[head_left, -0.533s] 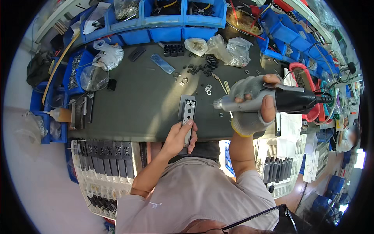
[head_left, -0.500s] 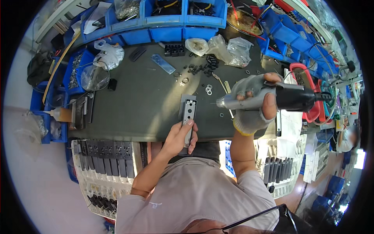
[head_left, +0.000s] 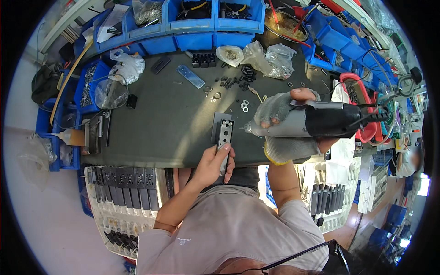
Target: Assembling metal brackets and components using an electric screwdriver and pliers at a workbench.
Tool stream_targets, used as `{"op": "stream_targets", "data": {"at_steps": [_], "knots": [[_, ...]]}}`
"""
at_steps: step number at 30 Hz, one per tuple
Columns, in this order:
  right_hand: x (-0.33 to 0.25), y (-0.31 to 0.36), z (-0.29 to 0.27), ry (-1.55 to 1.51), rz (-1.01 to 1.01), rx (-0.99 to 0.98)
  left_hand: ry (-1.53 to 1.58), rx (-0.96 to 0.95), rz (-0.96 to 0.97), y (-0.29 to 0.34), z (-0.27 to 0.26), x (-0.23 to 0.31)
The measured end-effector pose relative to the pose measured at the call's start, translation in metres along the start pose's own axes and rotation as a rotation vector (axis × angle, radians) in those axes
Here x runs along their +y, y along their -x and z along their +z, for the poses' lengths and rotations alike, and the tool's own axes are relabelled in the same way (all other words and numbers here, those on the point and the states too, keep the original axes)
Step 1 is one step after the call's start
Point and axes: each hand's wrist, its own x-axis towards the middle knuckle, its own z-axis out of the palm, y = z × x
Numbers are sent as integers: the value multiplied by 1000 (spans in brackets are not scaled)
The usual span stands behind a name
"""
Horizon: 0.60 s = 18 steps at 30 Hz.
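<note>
My bare left hand [head_left: 215, 164] grips a narrow metal bar with round holes [head_left: 225, 131], thumb pressed on its face, at the table's near edge. Under the bar's far end lies a dark flat plate [head_left: 215, 120]. In my right hand [head_left: 286, 137], which wears a grey glove with bare fingertips, is a grey and black electric screwdriver [head_left: 305, 121]. It lies nearly level, its tip pointing left toward the bar but apart from it. A cord runs from its black back end.
Small black caps [head_left: 236, 81], metal washers [head_left: 245, 106] and clear bags [head_left: 279, 62] lie on the dark table mat [head_left: 156, 123]. Blue bins [head_left: 195, 40] line the back. Trays of black parts [head_left: 123, 183] stand below the near edge. A red basket [head_left: 360, 98] sits at the right.
The electric screwdriver in my right hand has moved left, its tip closer to the bar. My left hand has shifted only slightly, still holding the bar.
</note>
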Motion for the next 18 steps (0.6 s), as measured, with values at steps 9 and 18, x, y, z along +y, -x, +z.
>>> {"op": "stream_targets", "data": {"at_steps": [9, 18], "knots": [[9, 0, 27, -174, 7, -57, -5, -11, 2, 4, 4, -1], [-7, 8, 37, 71, 164, 102, 1, -20, -3, 5, 5, -3]]}}
